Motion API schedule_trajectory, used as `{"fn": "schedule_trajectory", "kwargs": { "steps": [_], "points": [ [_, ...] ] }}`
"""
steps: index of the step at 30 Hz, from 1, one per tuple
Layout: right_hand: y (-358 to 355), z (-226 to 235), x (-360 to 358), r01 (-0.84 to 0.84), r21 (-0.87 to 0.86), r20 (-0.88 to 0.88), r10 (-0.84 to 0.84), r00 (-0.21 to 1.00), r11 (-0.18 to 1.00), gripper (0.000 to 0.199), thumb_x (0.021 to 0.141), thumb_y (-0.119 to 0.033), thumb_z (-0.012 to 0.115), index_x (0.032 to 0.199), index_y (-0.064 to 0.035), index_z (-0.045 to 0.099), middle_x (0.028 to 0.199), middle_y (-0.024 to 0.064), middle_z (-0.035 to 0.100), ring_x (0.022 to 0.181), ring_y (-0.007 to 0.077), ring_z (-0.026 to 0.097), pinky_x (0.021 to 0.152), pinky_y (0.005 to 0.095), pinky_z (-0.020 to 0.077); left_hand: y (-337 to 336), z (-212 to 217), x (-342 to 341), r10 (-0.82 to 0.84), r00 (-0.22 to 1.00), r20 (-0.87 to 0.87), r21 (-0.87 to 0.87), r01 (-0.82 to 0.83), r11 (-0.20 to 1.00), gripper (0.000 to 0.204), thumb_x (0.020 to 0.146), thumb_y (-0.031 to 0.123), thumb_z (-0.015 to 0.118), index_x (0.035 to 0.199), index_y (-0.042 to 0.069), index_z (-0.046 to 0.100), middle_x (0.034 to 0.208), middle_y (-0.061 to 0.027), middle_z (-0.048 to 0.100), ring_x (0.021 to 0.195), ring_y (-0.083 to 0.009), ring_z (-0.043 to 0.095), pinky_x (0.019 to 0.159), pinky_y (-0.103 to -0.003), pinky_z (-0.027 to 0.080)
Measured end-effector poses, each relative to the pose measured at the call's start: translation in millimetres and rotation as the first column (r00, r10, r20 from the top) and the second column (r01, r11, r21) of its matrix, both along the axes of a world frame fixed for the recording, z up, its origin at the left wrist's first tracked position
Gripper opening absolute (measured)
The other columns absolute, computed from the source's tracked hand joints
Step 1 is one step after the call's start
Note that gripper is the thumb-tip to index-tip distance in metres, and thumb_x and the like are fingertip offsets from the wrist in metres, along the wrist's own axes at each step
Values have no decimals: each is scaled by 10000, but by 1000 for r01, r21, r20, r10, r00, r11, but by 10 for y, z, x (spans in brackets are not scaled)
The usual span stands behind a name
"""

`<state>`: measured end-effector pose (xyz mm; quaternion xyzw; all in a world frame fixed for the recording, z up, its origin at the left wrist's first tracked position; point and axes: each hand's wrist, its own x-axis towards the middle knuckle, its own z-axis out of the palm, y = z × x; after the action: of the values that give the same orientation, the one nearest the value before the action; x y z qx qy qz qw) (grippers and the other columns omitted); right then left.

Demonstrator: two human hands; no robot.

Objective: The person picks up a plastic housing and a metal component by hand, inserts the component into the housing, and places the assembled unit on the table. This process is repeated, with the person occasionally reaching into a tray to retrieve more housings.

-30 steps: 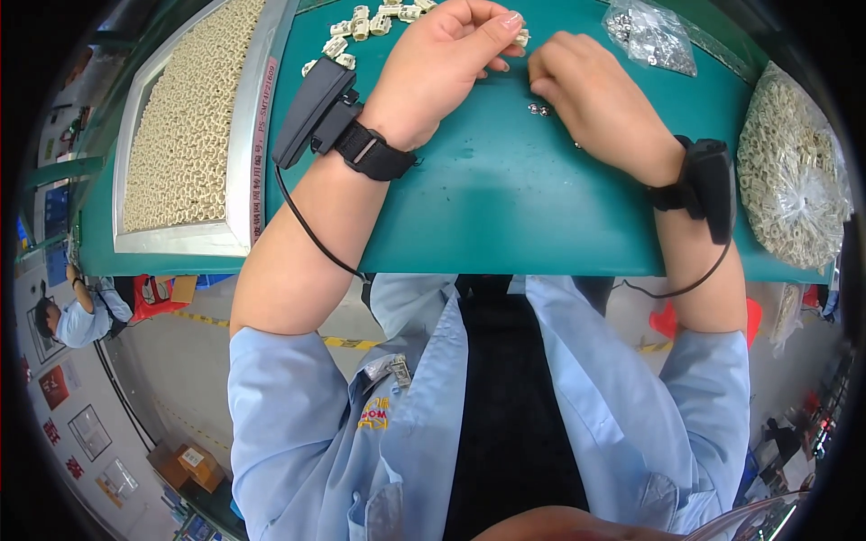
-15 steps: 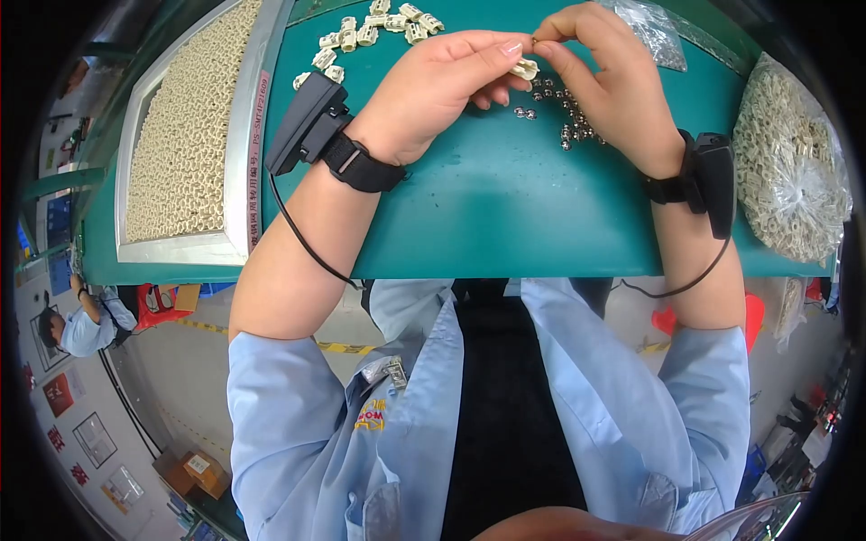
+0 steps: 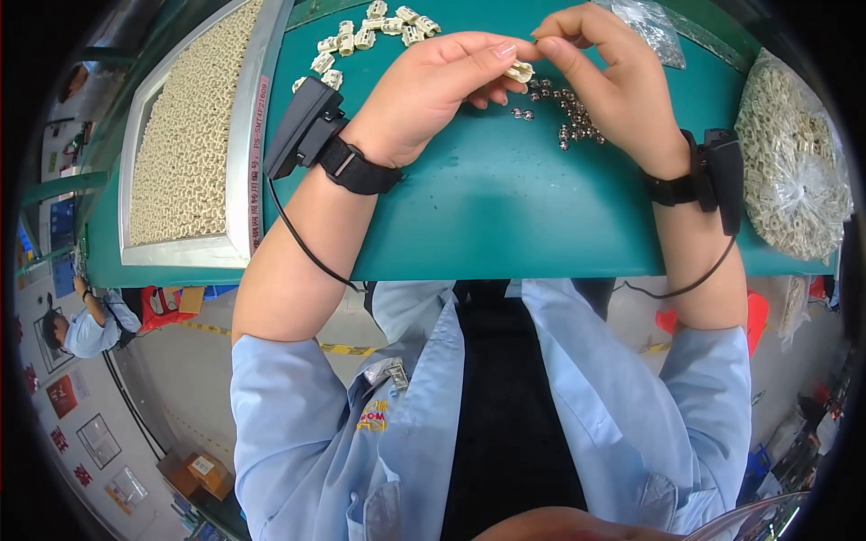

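Note:
My left hand [image 3: 442, 86] is closed around a small cream plastic housing [image 3: 520, 71], whose end sticks out below the thumb. Beside the left index fingertip, the thumb and index finger of my right hand [image 3: 609, 81] come together in a pinch. Whatever lies between them is too small to make out. Under the hands, several small shiny metal pieces [image 3: 577, 119] are scattered on the green work surface [image 3: 487, 207]. More cream plastic housings [image 3: 364, 39] lie loose in a group beyond my left wrist.
On the left stands a metal-framed tray [image 3: 242, 162] filled with rows of cream parts. A clear bag of cream parts [image 3: 794, 171] sits at the right edge, and another clear plastic bag [image 3: 651, 32] lies at the back. Cables hang from both wrist devices.
My hands stay together in nearly the same place. The right thumb and fingers have shifted slightly at the left fingertip, and the whole view has moved a little.

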<state>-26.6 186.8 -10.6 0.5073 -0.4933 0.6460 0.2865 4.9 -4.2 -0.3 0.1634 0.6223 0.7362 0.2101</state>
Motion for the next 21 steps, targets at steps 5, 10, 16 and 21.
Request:
{"fn": "schedule_trajectory", "kwargs": {
  "steps": [5, 10, 16, 21],
  "points": [
    [31, -31, -3, -141, -29, 108, 144, 984, 990, 65, 885, -72, 598, 868, -9, 594, 771, 45, 554, 716, 129, 526, 649, 262, 424, 49, 61, 8, 12, 999, 53, 72, -16, 997, 235, 956, 239, 556, 1116, 76, 611, 922, -2, 639, 782, -68, 555, 719, -192, 437],
    [89, 385, 424, -77, 469, 706, -321, 631, 880, 86, 907, -83, 591, 884, 0, 593, 776, 0, 552, 685, 60, 499, 608, 218, 420, 76, -1, -152, -89, 963, -255, 301, 167, 939, 167, 954, 190, 562, 1062, 63, 562, 889, -1, 615, 765, -81, 544, 707, -199, 427],
    [104, 374, 428, -111, 459, 769, -332, 546, 882, 104, 901, -100, 614, 902, 3, 600, 758, -16, 569, 635, 32, 489, 560, 184, 411, 44, 22, -23, 85, 989, 123, 123, -101, 987, 169, 952, 191, 563, 1052, 53, 562, 888, -4, 614, 774, -82, 545, 715, -206, 433],
    [95, 415, 458, -66, 517, 715, -387, 582, 854, 106, 891, -101, 626, 882, 4, 609, 752, -1, 576, 629, 47, 498, 565, 188, 418, 41, -89, -100, -47, 931, -362, 248, 145, 958, 166, 970, 202, 534, 1021, 49, 568, 873, -3, 609, 762, -72, 540, 708, -200, 432]
  ]
}}
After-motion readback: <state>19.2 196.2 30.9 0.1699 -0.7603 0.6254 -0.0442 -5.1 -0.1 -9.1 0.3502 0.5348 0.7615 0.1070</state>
